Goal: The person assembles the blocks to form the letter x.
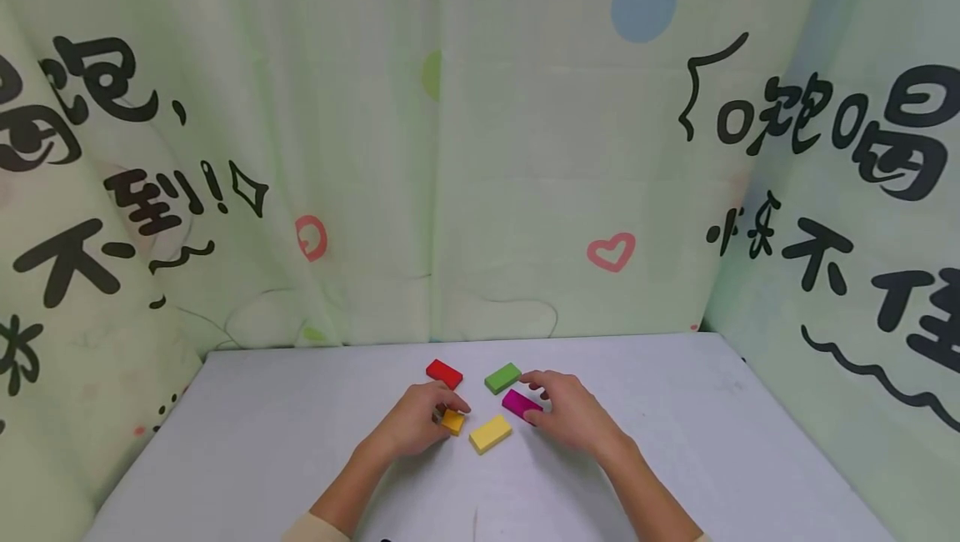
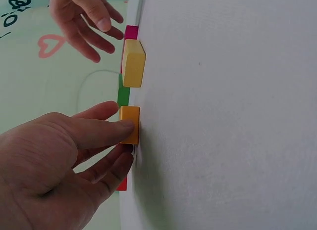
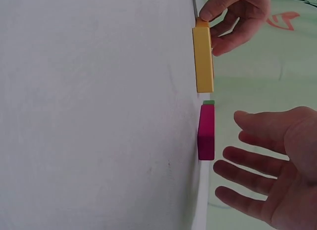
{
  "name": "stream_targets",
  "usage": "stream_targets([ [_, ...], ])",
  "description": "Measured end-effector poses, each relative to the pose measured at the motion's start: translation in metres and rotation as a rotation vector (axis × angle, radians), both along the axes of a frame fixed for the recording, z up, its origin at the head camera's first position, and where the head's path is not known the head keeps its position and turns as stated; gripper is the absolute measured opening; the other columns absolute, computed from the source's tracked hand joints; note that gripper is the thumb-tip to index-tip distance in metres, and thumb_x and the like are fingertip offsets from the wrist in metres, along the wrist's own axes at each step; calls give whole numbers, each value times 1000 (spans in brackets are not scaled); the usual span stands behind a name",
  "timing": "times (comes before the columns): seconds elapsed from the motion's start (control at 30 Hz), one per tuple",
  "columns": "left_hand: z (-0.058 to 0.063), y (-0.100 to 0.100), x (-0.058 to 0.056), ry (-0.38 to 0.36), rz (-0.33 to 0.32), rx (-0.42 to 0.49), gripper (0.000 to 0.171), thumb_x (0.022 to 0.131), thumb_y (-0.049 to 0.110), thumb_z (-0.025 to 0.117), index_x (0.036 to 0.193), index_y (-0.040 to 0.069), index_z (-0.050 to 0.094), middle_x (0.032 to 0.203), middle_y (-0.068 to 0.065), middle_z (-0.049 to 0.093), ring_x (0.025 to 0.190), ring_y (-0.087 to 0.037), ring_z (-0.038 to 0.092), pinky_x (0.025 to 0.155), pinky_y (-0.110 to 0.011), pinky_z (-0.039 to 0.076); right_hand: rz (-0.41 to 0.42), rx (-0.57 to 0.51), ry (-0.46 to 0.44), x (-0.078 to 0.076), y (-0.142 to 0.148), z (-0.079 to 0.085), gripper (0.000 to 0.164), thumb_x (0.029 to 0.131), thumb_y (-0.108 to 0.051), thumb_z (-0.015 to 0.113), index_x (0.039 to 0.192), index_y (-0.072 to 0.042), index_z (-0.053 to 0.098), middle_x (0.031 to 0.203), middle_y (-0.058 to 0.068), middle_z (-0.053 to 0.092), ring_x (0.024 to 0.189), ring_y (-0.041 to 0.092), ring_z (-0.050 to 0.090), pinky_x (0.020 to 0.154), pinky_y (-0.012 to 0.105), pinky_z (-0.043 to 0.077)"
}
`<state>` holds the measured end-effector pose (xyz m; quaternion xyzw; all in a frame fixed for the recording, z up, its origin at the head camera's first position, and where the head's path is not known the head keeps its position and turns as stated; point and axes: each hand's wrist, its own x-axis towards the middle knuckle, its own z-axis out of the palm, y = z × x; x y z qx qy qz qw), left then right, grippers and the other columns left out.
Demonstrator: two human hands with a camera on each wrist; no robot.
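My left hand (image 1: 415, 419) pinches an orange block (image 1: 453, 422) between thumb and fingers at the table. The left wrist view shows the thumb lying on the near face of that orange block (image 2: 130, 114). My right hand (image 1: 576, 413) is beside a magenta block (image 1: 517, 402). In the right wrist view, the fingers of the right hand (image 3: 280, 165) are spread and apart from the magenta block (image 3: 206, 136). A pale yellow block (image 1: 491, 434) lies between the hands, nearer to me. Behind them are a red block (image 1: 444, 373) on the left and a green block (image 1: 502, 378) on the right.
All the blocks are on a white table (image 1: 660, 409). Its far edge meets a pale green curtain (image 1: 510, 192) with printed hearts and dots. More printed cloth with black lettering hangs along the left and right sides.
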<state>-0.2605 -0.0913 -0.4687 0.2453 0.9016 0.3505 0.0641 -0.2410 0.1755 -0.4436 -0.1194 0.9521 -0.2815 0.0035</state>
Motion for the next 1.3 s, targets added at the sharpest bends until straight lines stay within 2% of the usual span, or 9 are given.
stream_targets([
  [0.57, 6, -3, 1, -10, -15, -14, 29, 85, -5, 79, 108, 11, 81, 104, 0, 70, 98, -19, 62, 79, -29, 61, 46, -57, -30, -11, 1, -9, 48, 80, -3, 87, 126, -5, 70, 112, 9, 71, 94, 19, 65, 83, 38, 57],
  [1.3, 12, -3, 3, -8, -21, -30, 27, 83, -6, 79, 104, 12, 83, 98, 4, 69, 93, -16, 62, 77, -25, 58, 30, -58, -30, -15, 1, -12, 46, 77, 2, 87, 121, -4, 72, 101, 6, 69, 85, 16, 61, 78, 33, 56],
])
